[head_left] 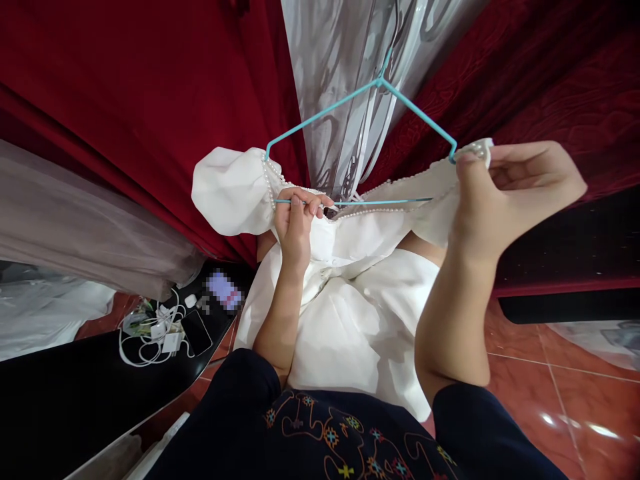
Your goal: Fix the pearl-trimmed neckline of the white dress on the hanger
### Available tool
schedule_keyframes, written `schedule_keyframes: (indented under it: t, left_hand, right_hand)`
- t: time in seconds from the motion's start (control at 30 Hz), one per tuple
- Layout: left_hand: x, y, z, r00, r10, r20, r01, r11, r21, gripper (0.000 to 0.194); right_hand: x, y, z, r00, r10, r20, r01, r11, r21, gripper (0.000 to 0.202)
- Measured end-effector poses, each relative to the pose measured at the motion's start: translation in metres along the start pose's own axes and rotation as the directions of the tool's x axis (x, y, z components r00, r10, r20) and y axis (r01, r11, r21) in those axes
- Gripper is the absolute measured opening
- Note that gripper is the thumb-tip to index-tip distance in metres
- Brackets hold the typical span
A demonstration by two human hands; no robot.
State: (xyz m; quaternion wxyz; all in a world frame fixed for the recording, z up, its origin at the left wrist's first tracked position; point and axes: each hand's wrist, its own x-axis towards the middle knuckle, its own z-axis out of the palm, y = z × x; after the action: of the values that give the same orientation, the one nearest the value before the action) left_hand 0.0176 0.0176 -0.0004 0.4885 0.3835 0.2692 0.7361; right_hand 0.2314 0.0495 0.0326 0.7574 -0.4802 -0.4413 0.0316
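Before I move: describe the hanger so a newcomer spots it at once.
Start at the big red curtain, then the white dress in front. The hanger is the thin frame at the dress's shoulders, its lower bar in the left hand. Its light blue sets it apart from the white dress.

The dress (350,320) looks like smooth white cloth with a soft sheen, its neckline edged in glossy beads (pearly ones). The blue hanger (330,110) looks like smooth plastic. Red curtains (150,87) hang in matt cloth, the floor tiles (565,407) shine, and the black tabletop (100,393) looks smooth.
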Motion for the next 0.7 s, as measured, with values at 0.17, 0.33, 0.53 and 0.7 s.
schedule_keyframes:
  t: [0.17, 0.33, 0.53, 0.7]
  left_hand:
    - [0.003, 0.003, -0.005, 1.0, -0.003, 0.004, 0.003, 1.0, 0.005, 0.035]
    - [0.003, 0.002, -0.002, 1.0, -0.017, -0.013, 0.017, 1.0, 0.02, 0.036]
    - [0.004, -0.001, 0.0, 0.999, -0.044, -0.023, 0.045, 0.999, 0.029, 0.037]
    - [0.004, 0.002, -0.003, 0.997, -0.067, -0.027, 0.068, 0.997, 0.041, 0.035]
  right_hand:
    - [-0.021, 0.007, 0.008, 0.979, 0.097, 0.18, -0.098, 0.995, -0.003, 0.017]
    - [-0.028, 0.004, -0.015, 0.985, 0.032, 0.171, -0.026, 0.999, -0.035, 0.024]
    - [-0.058, -0.027, -0.005, 0.897, -0.017, 0.442, 0.057, 0.995, -0.078, 0.029]
    - [-0.093, -0.015, 0.003, 0.757, 0.081, 0.649, 0.01, 0.991, -0.134, 0.034]
